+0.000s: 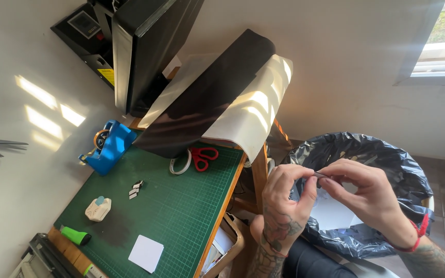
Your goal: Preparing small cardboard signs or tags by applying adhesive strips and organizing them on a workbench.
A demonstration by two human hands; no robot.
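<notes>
At the lower right of the frame, the left hand (286, 198) and right hand (365, 193) together pinch a small dark flat piece (319, 175) between their fingertips, above a bin lined with a black plastic bag (387, 154). Left of them lies a green cutting mat (181, 206) on the desk, carrying red-handled scissors (203, 157).

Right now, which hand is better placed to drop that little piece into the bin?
Probably the right hand: it pinches the small dark piece with the left hand and already hangs over the black-lined bin, while the left sits at the bin's edge.
</notes>
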